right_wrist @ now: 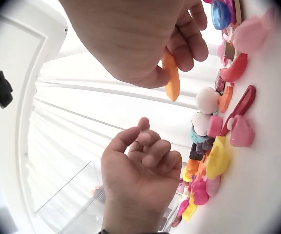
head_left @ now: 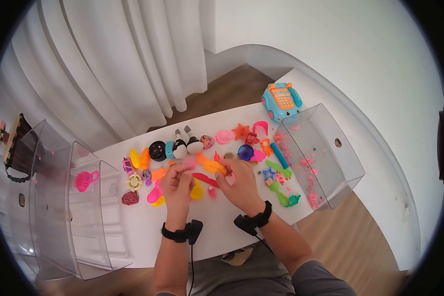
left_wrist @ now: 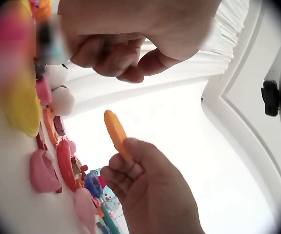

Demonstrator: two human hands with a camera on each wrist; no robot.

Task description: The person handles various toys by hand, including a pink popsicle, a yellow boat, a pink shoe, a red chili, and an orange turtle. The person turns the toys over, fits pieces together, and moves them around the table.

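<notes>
My right hand [head_left: 240, 185] pinches an orange piece [head_left: 211, 165] between thumb and fingers, above the tabletop. The orange piece [left_wrist: 115, 134] is long and slightly bumpy in the left wrist view, its free end pointing away from the right hand [left_wrist: 155, 190]. Facing it, my left hand [head_left: 178, 190] is raised with loosely curled fingers and nothing visible in them. The right wrist view shows a gap between this left hand [right_wrist: 140, 175] and the orange piece [right_wrist: 171, 80]. Below the hands lie a red curved strip [head_left: 205, 179] and a yellow toy [head_left: 197, 190].
Colourful toys spread across the white table [head_left: 217, 232], among them a black round one [head_left: 157, 151], a blue bowl [head_left: 245, 152] and a green spoon [head_left: 278, 194]. Clear bins flank them, the right one [head_left: 333, 158] with pink bits. A toy telephone [head_left: 282, 102] stands at the back right.
</notes>
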